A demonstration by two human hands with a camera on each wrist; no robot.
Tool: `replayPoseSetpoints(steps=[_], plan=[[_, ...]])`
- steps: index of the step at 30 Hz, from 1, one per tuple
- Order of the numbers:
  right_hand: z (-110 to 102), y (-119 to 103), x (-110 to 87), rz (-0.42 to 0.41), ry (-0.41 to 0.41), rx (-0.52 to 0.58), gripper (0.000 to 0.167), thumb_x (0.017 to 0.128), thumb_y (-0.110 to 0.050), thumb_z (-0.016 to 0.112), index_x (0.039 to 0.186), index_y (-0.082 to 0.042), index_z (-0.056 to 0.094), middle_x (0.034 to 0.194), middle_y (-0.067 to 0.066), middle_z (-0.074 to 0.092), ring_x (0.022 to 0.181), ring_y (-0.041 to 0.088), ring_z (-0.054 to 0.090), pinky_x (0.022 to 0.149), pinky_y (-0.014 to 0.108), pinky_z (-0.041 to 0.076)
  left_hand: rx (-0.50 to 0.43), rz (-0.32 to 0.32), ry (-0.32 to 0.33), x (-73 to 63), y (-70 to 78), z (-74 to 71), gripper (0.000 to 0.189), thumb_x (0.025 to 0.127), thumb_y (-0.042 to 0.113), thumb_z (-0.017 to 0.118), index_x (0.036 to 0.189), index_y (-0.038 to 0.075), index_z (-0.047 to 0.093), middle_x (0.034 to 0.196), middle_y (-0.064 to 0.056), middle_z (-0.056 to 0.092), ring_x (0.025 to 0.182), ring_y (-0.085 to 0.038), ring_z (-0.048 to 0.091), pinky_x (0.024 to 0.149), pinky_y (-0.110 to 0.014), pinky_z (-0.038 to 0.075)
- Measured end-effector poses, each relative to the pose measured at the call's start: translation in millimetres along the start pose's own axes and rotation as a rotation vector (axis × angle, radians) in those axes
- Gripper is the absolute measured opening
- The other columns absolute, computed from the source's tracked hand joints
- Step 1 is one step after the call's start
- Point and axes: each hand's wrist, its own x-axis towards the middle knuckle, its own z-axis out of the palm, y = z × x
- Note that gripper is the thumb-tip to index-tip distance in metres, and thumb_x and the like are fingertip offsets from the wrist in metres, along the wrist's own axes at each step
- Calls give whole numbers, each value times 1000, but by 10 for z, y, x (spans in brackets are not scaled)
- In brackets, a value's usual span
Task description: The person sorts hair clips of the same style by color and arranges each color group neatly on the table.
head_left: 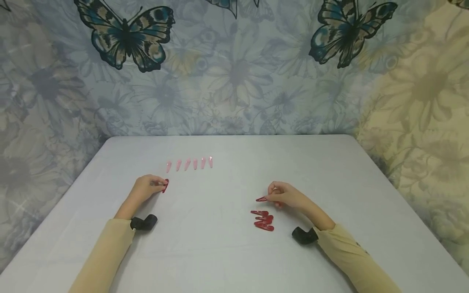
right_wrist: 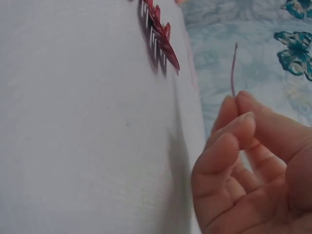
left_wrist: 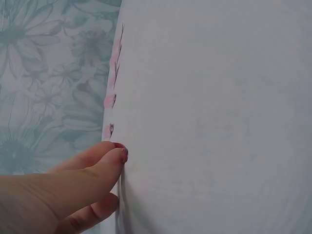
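Note:
My left hand [head_left: 148,188] pinches a red snap hair clip [head_left: 165,186] just below the left end of a row of pink hair clips [head_left: 187,164]. In the left wrist view the thumb and finger cover most of that red clip [left_wrist: 125,153]. On the right, my right hand [head_left: 287,194] pinches another red hair clip [head_left: 261,199] by one end, its tip pointing left. The right wrist view shows this clip [right_wrist: 234,68] edge-on, above the table. Several red hair clips [head_left: 264,221] lie in a loose pile below the right hand.
A white-covered table [head_left: 205,252] lies under everything, with a flowered, butterfly-printed curtain [head_left: 234,81] along its back edge. Black wrist bands with camera mounts [head_left: 144,222] sit at both sleeves, close to the tabletop.

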Motion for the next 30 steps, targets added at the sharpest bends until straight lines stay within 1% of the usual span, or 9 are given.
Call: replayPoseSetpoints(steps=[4, 8, 13, 16, 19, 22, 24, 26, 30], plan=[[-4, -11, 20, -23, 7, 5, 15, 92, -12, 65, 92, 3, 60, 68, -5, 57, 62, 8, 51, 61, 22, 46, 33, -18, -15, 15, -8, -11, 23, 89, 13, 69, 108, 0, 72, 90, -19, 63, 81, -27, 51, 69, -32, 39], [-32, -101, 106, -40, -8, -19, 19, 91, -10, 64, 99, 7, 64, 77, -6, 66, 71, 8, 60, 69, 23, 51, 53, -24, -36, 32, -30, -20, 24, 90, 17, 69, 109, 4, 73, 89, -17, 61, 78, -24, 48, 66, -28, 36], [-4, -329, 306, -15, -21, -55, 31, 93, -9, 58, 116, 12, 57, 90, -1, 67, 81, 11, 63, 77, 24, 53, 61, -51, -61, 6, -52, -37, 25, 90, 21, 68, 110, 6, 73, 101, -23, 64, 80, -25, 48, 67, -31, 38], [64, -491, 423, 39, -33, -82, 27, 97, -12, 56, 116, 8, 58, 91, 1, 64, 81, 12, 58, 80, 25, 51, 56, -83, -78, -10, -54, -47, 26, 91, 24, 67, 111, 8, 74, 114, -27, 63, 89, -29, 54, 75, -39, 45], [159, -627, 543, 54, -77, -100, 20, 101, -12, 51, 106, 5, 60, 83, 1, 57, 76, 12, 49, 77, 27, 46, 60, -106, -103, -14, -46, -64, 27, 92, 26, 66, 111, 8, 73, 119, -28, 62, 100, -37, 58, 84, -49, 47], [285, -737, 673, 57, -107, -96, 17, 102, -11, 47, 100, 1, 58, 77, 1, 51, 71, 11, 46, 73, 27, 43, 72, -117, -115, -11, -40, -79, 28, 92, 27, 66, 111, 8, 74, 121, -29, 61, 106, -40, 58, 89, -53, 47], [385, -800, 767, 45, -114, -104, 16, 103, -11, 45, 99, 0, 56, 77, 2, 52, 69, 11, 46, 71, 27, 43, 78, -114, -116, -8, -41, -84, 28, 93, 28, 65, 111, 8, 73, 120, -28, 61, 103, -38, 58, 86, -50, 48], [500, -857, 864, 23, -107, -116, 16, 103, -11, 46, 99, 0, 56, 77, 5, 55, 67, 10, 47, 68, 26, 44, 77, -105, -116, -7, -41, -90, 28, 93, 28, 64, 112, 8, 73, 117, -27, 61, 96, -34, 57, 80, -44, 48], [751, -966, 1045, -29, -62, -157, 16, 100, -10, 52, 103, 4, 60, 73, 5, 57, 61, 7, 49, 62, 22, 46, 53, -80, -117, -15, -39, -87, 28, 94, 26, 63, 112, 7, 73, 112, -25, 62, 85, -26, 50, 69, -33, 41]])
